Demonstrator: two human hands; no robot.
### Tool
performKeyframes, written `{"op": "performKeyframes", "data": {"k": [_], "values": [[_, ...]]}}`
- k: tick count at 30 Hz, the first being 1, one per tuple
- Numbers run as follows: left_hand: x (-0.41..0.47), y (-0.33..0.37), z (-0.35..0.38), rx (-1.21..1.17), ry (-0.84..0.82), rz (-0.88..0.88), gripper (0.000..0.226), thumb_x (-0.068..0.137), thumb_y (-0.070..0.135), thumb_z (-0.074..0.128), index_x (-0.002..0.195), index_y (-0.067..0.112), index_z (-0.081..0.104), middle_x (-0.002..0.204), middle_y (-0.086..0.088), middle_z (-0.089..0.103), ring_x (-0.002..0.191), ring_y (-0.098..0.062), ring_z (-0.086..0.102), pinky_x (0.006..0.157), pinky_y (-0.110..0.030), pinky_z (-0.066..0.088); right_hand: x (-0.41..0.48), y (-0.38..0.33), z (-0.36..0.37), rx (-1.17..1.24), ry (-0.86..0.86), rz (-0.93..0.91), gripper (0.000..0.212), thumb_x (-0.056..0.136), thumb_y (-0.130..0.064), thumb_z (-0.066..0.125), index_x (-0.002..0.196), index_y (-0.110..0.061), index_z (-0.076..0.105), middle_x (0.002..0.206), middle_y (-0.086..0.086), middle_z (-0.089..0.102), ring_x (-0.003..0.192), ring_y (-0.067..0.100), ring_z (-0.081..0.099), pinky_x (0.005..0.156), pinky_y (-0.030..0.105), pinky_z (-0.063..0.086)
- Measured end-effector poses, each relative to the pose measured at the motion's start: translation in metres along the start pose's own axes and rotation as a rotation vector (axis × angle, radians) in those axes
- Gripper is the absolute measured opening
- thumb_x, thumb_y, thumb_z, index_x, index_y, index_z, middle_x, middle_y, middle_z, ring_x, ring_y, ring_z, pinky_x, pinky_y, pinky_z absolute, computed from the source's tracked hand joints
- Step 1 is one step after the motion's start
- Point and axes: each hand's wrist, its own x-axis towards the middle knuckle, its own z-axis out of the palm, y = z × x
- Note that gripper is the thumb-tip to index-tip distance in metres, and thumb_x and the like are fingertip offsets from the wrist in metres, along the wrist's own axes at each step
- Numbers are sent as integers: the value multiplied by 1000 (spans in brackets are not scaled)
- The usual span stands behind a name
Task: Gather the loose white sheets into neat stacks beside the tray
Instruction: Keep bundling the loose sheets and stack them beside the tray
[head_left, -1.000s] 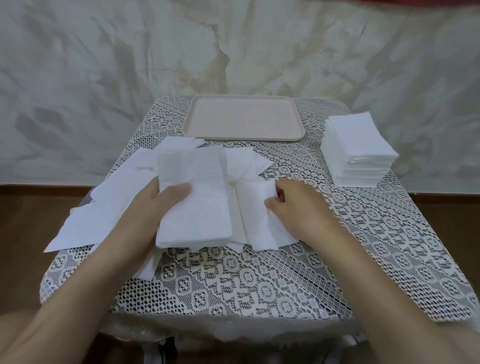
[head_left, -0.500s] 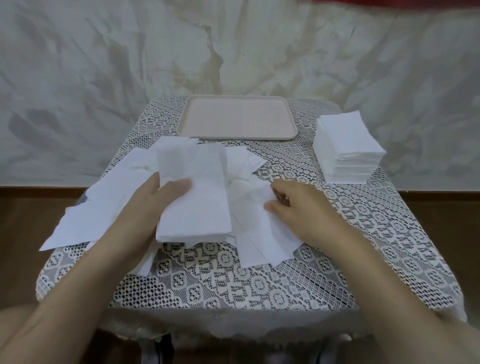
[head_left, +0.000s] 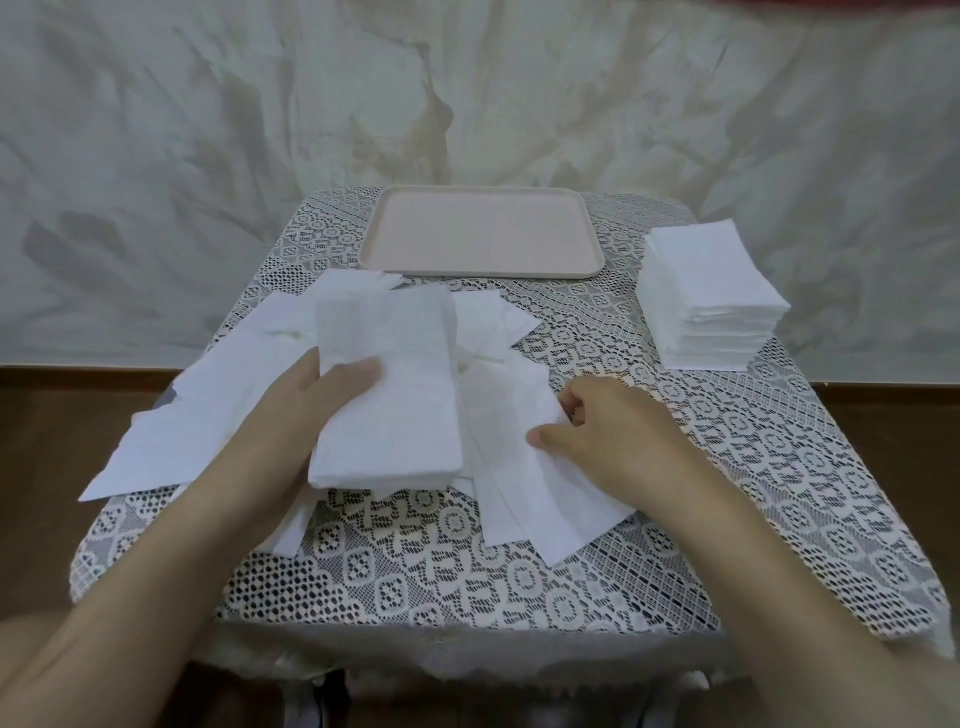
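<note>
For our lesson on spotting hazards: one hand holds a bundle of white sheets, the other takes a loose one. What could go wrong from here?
The left hand grips the bundle by one side only, so it may fan apart. The right hand pinches a sheet lying on others; pulling could drag them along. Some loose sheets overhang the table's left edge and might slide off.

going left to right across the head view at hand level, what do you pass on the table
spread loose sheets → left hand → bundle it grips → loose sheet → right hand pinching that sheet → neat stack. The tray lies farther back over the middle, so it is left out.
</note>
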Motion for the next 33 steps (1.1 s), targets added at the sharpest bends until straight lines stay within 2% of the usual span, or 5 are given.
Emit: {"op": "performKeyframes", "data": {"k": [8, 16, 20, 26, 33], "values": [[3, 1, -5, 118, 58, -20, 62, 73, 56, 72, 127, 25, 65, 126, -3, 75, 118, -24, 72, 104, -48, 54, -1, -1, -2, 124, 83, -163, 20, 94, -34, 70, 83, -21, 59, 71, -8, 57, 66, 11, 52, 58, 29, 33], [2, 3, -2, 125, 62, -25, 57, 77, 50, 65, 127, 22, 64, 128, -6, 74, 119, -26, 70, 107, -51, 52, 3, 8, -2, 84, 167, -172, 22, 96, -29, 66, 79, -18, 57, 70, -7, 58, 66, 14, 52, 61, 29, 37], [3, 2, -2, 121, 58, -23, 57, 77, 49, 65, 127, 22, 64, 127, -6, 74, 119, -26, 71, 106, -50, 53, 7, 12, -3, 306, 140, -109, 13, 95, -27, 70, 85, -19, 66, 75, 3, 63, 65, 19, 56, 69, 45, 54], [5, 1, -4, 118, 60, -20, 61, 77, 50, 65, 131, 20, 63, 128, -6, 74, 119, -26, 71, 107, -52, 52, 5, -1, 4, -5, 86, -35, 28, 90, -49, 71, 98, -24, 62, 90, -8, 65, 85, 19, 62, 72, 34, 46], [7, 0, -6, 125, 46, -9, 71, 72, 58, 72, 133, 23, 63, 129, -3, 74, 120, -24, 71, 108, -52, 52, 5, -3, 3, 115, 43, -69, 20, 92, -37, 70, 93, -17, 67, 88, -3, 69, 81, 19, 66, 73, 39, 52]]}}
